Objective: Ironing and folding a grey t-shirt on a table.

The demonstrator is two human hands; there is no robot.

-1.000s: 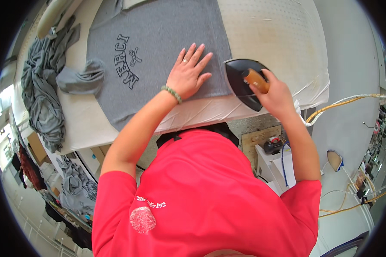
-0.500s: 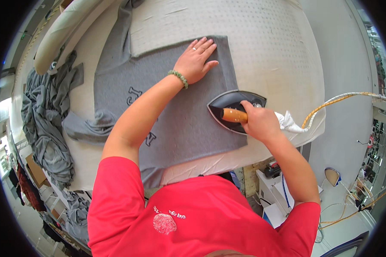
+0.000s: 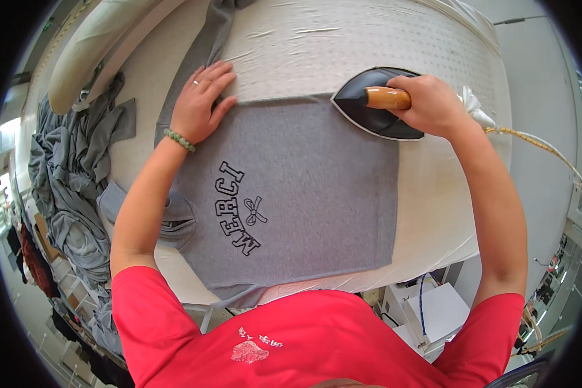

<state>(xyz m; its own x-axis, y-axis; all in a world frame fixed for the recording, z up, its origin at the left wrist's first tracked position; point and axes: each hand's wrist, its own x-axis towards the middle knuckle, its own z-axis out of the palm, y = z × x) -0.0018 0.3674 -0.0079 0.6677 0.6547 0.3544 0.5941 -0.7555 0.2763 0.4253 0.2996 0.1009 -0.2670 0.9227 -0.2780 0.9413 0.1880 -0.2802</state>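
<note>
A grey sweatshirt (image 3: 317,194) lies spread flat, with dark outlined lettering and a small bow print on its front. Its hem faces right. My left hand (image 3: 204,107) rests flat with fingers extended on the far left part of the sweatshirt, by its sleeve (image 3: 207,48). My right hand (image 3: 436,107) is closed round the wooden handle of a dark steam iron (image 3: 362,119), whose tip points left. The iron overlaps the far right corner of the sweatshirt, partly over the padded cover; whether it presses down cannot be told. Folds of grey fabric (image 3: 174,223) bunch at the neck end.
The white padded ironing table (image 3: 284,45) extends beyond the sweatshirt. A padded sleeve arm (image 3: 84,58) juts in at the far left, above a heap of grey garments (image 3: 71,187). The iron's hose (image 3: 537,142) trails right. A white box-shaped unit (image 3: 440,310) stands below the near edge.
My left hand has slid left across the sweatshirt, uncovering the print. My right hand has moved the iron away from me and slightly right, to the far corner. The sweatshirt looks smoothed out flat.
</note>
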